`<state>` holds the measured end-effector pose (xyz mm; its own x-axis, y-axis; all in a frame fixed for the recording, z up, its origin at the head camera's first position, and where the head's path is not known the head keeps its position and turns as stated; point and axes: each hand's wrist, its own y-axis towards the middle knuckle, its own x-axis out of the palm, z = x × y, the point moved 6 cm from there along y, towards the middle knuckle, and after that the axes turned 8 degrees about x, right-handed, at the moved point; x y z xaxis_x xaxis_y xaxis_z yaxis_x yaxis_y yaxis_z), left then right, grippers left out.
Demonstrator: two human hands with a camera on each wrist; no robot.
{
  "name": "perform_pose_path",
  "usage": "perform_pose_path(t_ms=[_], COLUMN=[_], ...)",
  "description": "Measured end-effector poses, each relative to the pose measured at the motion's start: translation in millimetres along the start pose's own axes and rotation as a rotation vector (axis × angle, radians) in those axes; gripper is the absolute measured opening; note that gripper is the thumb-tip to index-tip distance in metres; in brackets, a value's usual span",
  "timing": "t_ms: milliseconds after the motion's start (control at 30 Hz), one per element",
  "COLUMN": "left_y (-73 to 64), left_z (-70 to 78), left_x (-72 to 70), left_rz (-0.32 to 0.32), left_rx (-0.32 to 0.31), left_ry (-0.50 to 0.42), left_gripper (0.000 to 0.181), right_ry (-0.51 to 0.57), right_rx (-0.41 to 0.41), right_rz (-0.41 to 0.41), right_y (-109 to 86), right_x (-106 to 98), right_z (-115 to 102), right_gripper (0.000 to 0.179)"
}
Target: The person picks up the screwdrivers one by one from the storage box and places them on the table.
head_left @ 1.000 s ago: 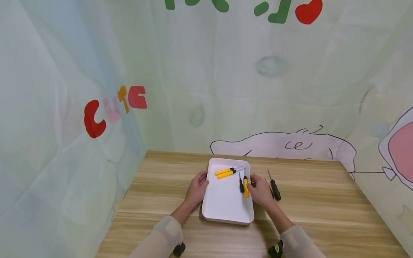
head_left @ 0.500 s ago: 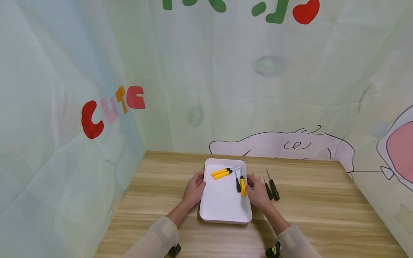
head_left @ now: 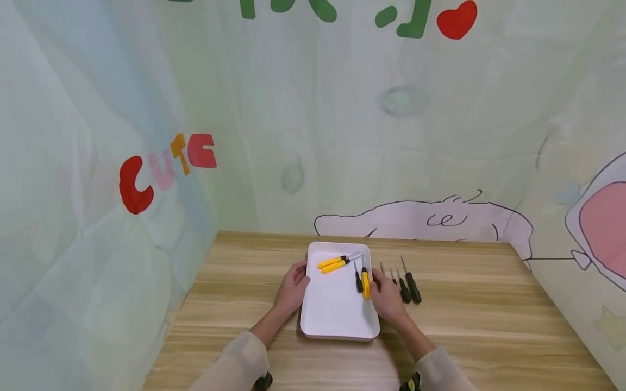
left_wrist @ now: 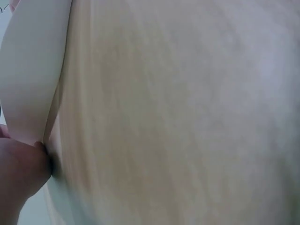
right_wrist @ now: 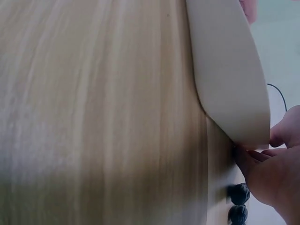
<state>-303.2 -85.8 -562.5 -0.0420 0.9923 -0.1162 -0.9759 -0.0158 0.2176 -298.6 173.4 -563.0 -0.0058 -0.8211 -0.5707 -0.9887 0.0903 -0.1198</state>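
Note:
A white rectangular tray (head_left: 337, 312) lies between my two hands. My left hand (head_left: 292, 289) grips its left side, thumb at the rim; in the left wrist view that hand (left_wrist: 21, 166) pinches the tray's wall (left_wrist: 35, 61). On the right side my right hand (head_left: 388, 296) holds the tray, and the right wrist view has its thumb (right_wrist: 287, 129) at the rim with fingers low on the wall. Inside the tray are two slanted yellow-handled tools (head_left: 333, 266), an upright yellow-handled tool (head_left: 365, 285) and a small black screwdriver (head_left: 358, 282). Whether the tray is lifted I cannot tell.
Several dark-handled screwdrivers (head_left: 413, 289) lie on the wooden table (head_left: 469, 304) right of my right hand. A printed cloth (head_left: 264, 179) hangs behind the table and along its left and right sides. Dark objects (head_left: 409, 382) show near my sleeves.
Both hands and the tray have shifted slightly left, away from the loose screwdrivers. More of those screwdrivers now show beside my right hand. The head view has turned a little.

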Motion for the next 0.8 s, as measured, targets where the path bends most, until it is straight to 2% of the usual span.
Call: perform_pose_path(t_ms=[233, 367, 633, 800], left_y=[6.3, 14.5, 30.3, 38.4], left_z=[2.4, 9.1, 20.7, 32.2], left_x=[-4.3, -7.1, -16.0, -17.8], left_rz=[-0.01, -0.039, -0.056, -0.108], left_rx=[0.008, 0.027, 0.049, 0.078], left_ry=[-0.007, 0.007, 0.021, -0.001], left_gripper=[0.044, 0.045, 0.05, 0.049], right_ry=[-0.02, -0.019, -0.042, -0.05], right_rx=[-0.016, -0.03, -0.05, -0.051], right_rz=[0.007, 0.017, 0.036, 0.042], right_y=[0.0, -1.8, -4.5, -3.6], right_x=[1.0, 0.4, -0.1, -1.7], right_z=[1.2, -0.9, -2.8, -3.8], right_gripper=[0.047, 0.048, 0.047, 0.047])
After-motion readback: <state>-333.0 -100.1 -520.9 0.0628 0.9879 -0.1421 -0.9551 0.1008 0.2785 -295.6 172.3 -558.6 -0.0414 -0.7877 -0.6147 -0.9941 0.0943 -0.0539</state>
